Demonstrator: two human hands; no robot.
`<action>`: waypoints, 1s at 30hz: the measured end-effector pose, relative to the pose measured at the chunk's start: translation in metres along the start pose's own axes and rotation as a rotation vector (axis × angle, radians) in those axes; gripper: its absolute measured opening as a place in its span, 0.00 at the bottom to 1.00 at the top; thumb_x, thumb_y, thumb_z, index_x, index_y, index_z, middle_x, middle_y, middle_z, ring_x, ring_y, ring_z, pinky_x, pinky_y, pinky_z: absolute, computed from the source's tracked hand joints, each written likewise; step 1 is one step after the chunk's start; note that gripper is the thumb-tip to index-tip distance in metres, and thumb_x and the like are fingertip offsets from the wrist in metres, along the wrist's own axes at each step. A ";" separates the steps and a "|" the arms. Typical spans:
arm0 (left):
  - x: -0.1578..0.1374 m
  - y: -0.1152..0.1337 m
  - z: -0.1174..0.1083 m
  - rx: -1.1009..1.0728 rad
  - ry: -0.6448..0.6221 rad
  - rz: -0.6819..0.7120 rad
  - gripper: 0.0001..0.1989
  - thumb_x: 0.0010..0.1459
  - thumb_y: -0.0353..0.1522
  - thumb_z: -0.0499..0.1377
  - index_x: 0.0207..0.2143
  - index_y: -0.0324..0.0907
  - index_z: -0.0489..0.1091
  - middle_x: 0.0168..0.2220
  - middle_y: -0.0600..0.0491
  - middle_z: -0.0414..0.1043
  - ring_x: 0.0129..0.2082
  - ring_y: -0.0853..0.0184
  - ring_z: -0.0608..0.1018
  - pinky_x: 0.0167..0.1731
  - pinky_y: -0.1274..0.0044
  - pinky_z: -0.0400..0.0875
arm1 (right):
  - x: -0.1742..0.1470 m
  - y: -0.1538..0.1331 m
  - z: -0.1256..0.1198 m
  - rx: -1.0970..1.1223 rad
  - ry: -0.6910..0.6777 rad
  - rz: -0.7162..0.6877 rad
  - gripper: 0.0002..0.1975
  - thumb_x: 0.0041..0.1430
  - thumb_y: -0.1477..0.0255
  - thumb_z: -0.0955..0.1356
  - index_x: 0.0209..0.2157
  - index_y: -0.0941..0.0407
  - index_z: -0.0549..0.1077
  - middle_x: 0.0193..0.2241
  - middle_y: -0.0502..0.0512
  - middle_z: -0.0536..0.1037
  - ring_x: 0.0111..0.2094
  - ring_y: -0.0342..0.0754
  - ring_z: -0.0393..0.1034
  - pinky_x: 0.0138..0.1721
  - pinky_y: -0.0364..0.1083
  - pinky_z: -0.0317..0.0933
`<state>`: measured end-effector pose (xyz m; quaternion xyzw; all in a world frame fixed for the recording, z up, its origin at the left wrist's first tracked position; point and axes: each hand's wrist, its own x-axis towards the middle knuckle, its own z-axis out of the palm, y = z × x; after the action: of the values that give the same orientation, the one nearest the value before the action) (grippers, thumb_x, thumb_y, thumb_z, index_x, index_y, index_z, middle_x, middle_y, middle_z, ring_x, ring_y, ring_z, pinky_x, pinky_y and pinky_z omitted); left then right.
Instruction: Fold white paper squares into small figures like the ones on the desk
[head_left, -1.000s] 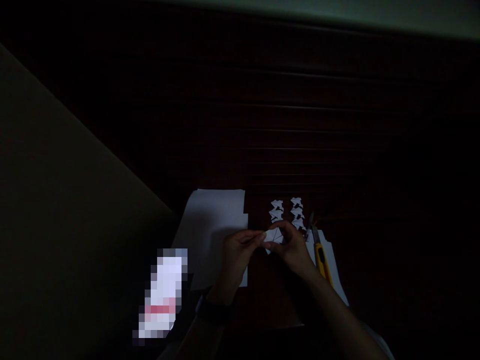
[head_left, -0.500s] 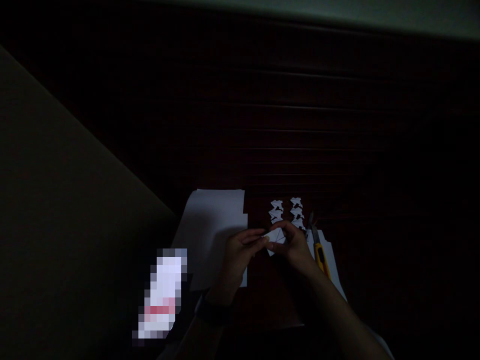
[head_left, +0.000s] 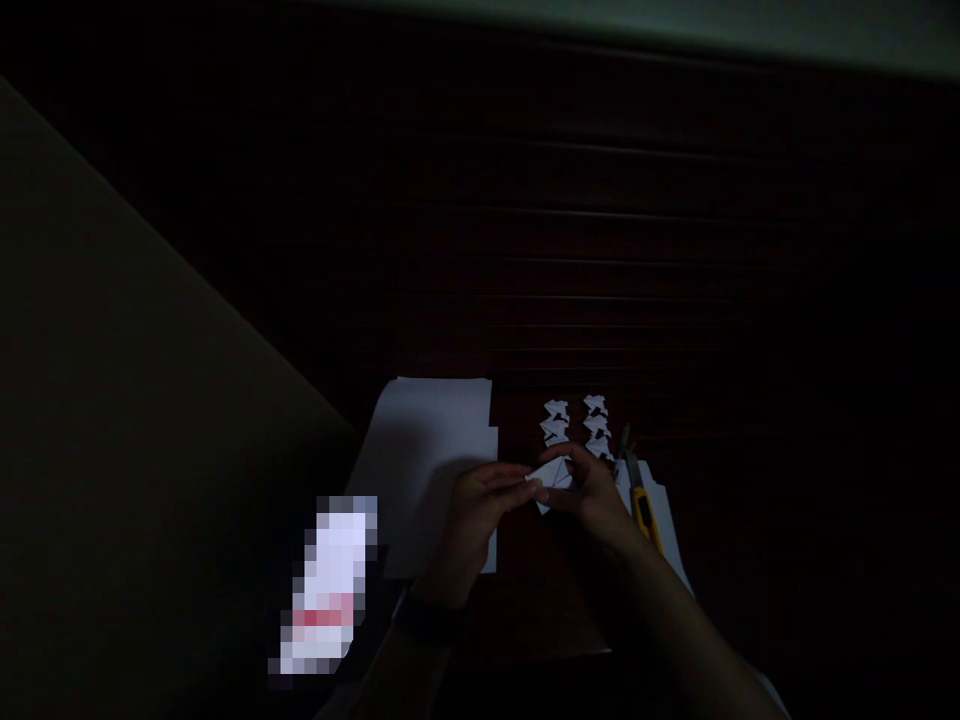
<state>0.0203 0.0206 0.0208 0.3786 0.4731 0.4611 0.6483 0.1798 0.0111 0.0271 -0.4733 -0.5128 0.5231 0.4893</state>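
Note:
Between my hands, above the dark table, is a small folded piece of white paper (head_left: 553,474) with crease lines on its face. My left hand (head_left: 480,510) pinches its left corner between thumb and fingers. On the other side, my right hand (head_left: 591,492) grips the right edge, thumb below and index finger along the top. Just beyond my fingers lie two columns of small folded white paper figures (head_left: 596,425), several in all. The nearest figures are partly hidden by my right hand.
Sheets of white paper (head_left: 420,430) lie at the left. A yellow utility knife (head_left: 645,515) rests on more white paper (head_left: 675,530) at the right, beside a dark pointed object (head_left: 624,440). A blurred-out bright item (head_left: 330,570) is at lower left; a wall (head_left: 112,350) bounds the left side.
The folded paper has tilted slightly in my fingers, its left part looking a little narrower. Both hands keep their hold. The whole view has shifted very slightly.

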 end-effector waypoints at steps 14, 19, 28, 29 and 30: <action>0.000 -0.002 -0.003 -0.084 -0.018 -0.103 0.13 0.39 0.29 0.70 0.31 0.38 0.75 0.28 0.51 0.77 0.30 0.67 0.77 0.31 0.79 0.69 | 0.001 0.000 -0.001 0.074 -0.063 0.031 0.18 0.43 0.76 0.73 0.38 0.54 0.69 0.31 0.49 0.71 0.31 0.45 0.65 0.30 0.42 0.59; -0.002 0.000 -0.001 -0.168 -0.034 -0.145 0.13 0.39 0.29 0.69 0.31 0.37 0.75 0.28 0.50 0.77 0.29 0.67 0.78 0.30 0.79 0.69 | 0.000 -0.002 0.000 0.120 -0.071 0.057 0.18 0.42 0.77 0.73 0.38 0.54 0.69 0.29 0.48 0.71 0.30 0.44 0.65 0.29 0.41 0.59; -0.004 0.004 0.000 -0.237 -0.053 -0.180 0.10 0.41 0.26 0.68 0.30 0.38 0.76 0.27 0.51 0.77 0.29 0.67 0.78 0.30 0.80 0.70 | -0.002 -0.008 0.000 0.187 -0.091 0.086 0.19 0.41 0.78 0.73 0.37 0.54 0.69 0.29 0.47 0.71 0.30 0.43 0.65 0.29 0.40 0.60; -0.004 0.004 0.000 -0.239 -0.056 -0.180 0.10 0.41 0.26 0.68 0.30 0.38 0.76 0.27 0.51 0.77 0.30 0.67 0.78 0.31 0.80 0.70 | -0.002 -0.008 0.001 0.189 -0.090 0.088 0.19 0.41 0.78 0.73 0.37 0.54 0.69 0.30 0.47 0.71 0.30 0.43 0.65 0.29 0.40 0.60; -0.004 0.004 0.000 -0.243 -0.060 -0.183 0.11 0.41 0.26 0.68 0.30 0.38 0.76 0.28 0.50 0.77 0.30 0.67 0.78 0.31 0.80 0.70 | -0.002 -0.009 0.001 0.192 -0.090 0.091 0.19 0.41 0.78 0.73 0.37 0.54 0.69 0.30 0.48 0.72 0.30 0.43 0.65 0.29 0.40 0.60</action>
<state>0.0189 0.0178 0.0259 0.2663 0.4270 0.4424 0.7424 0.1794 0.0089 0.0356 -0.4230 -0.4600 0.6121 0.4845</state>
